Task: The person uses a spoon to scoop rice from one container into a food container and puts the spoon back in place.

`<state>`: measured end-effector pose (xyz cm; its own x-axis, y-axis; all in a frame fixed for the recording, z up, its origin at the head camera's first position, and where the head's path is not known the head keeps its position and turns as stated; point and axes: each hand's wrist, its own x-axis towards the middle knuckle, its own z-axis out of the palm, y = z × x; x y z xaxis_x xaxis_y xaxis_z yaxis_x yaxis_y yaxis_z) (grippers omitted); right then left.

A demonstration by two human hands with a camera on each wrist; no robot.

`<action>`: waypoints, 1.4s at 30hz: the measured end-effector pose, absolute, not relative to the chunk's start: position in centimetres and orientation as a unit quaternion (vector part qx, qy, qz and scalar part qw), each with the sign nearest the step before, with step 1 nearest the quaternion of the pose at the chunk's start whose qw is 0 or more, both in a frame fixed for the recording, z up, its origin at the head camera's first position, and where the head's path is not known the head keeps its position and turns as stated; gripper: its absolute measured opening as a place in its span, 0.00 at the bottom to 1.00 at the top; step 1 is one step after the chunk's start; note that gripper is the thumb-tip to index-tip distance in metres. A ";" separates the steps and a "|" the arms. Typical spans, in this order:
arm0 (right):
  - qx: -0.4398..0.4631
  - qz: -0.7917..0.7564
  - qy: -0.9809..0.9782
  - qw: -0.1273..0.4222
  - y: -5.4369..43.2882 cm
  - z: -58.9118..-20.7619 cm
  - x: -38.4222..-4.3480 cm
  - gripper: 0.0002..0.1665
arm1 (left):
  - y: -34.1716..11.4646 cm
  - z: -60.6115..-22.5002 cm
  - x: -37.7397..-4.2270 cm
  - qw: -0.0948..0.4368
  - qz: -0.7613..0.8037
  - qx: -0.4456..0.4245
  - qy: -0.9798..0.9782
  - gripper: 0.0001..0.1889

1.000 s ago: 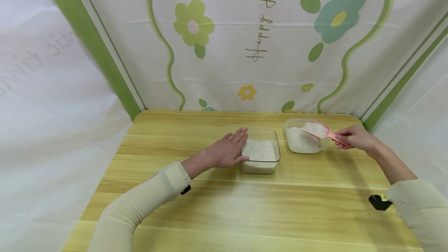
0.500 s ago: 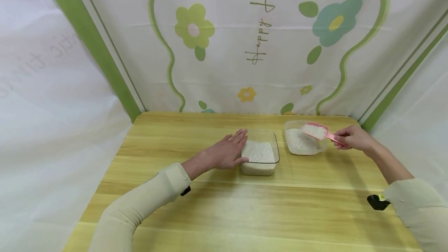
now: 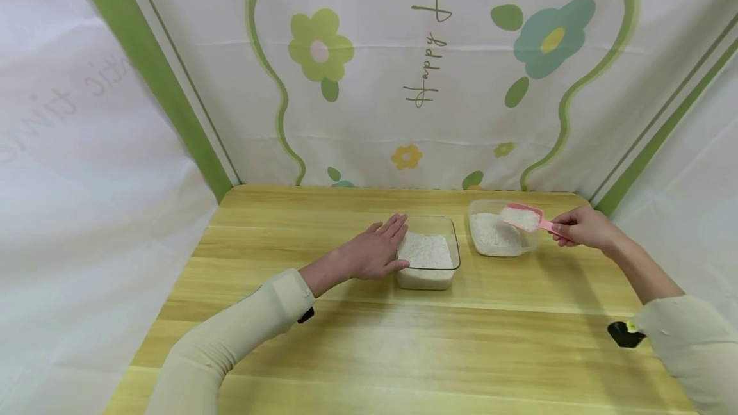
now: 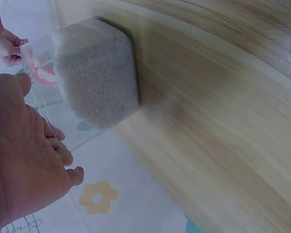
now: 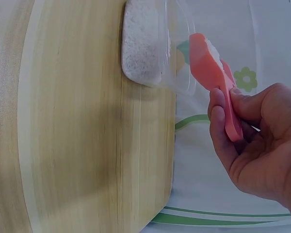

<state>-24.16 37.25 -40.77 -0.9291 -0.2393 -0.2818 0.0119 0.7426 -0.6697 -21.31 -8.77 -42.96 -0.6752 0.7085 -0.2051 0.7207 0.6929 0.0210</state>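
A clear square glass container (image 3: 458,245) holding white rice (image 3: 426,251) stands mid-table in the head view. My left hand (image 3: 376,252) rests against its left rim, fingers extended and thumb at the near corner. To the right is a translucent plastic container (image 3: 529,249), which also has rice (image 3: 494,230) in it. My right hand (image 3: 590,229) grips the handle of a pink scoop (image 5: 206,63), pinched between thumb and fingers. The scoop, loaded with rice, is held level above the right side of the plastic container.
Both containers sit toward the far edge of the wooden table (image 3: 403,351). A white curtain (image 3: 369,114) printed with flowers hangs just behind it, and more white fabric (image 3: 86,242) flanks the sides. A narrow gap separates the two containers.
The head view has tilted up slightly. The loaded scoop tips a little, staying over the plastic container. My left hand has kept its place on the glass rim.
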 end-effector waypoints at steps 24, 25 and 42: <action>-0.087 -0.304 0.936 0.155 37.0 -40.1 -24.0 0.19 | -8.8 -43.0 -21.5 0.098 -0.029 0.398 0.912 0.43; -0.088 -0.301 0.937 0.154 37.0 -40.1 -24.0 0.19 | -8.8 -43.0 -21.5 0.098 -0.029 0.399 0.911 0.43; -0.130 -0.241 0.954 0.123 37.0 -40.4 -24.4 0.16 | -8.9 -43.0 -21.4 0.097 -0.023 0.394 0.914 0.43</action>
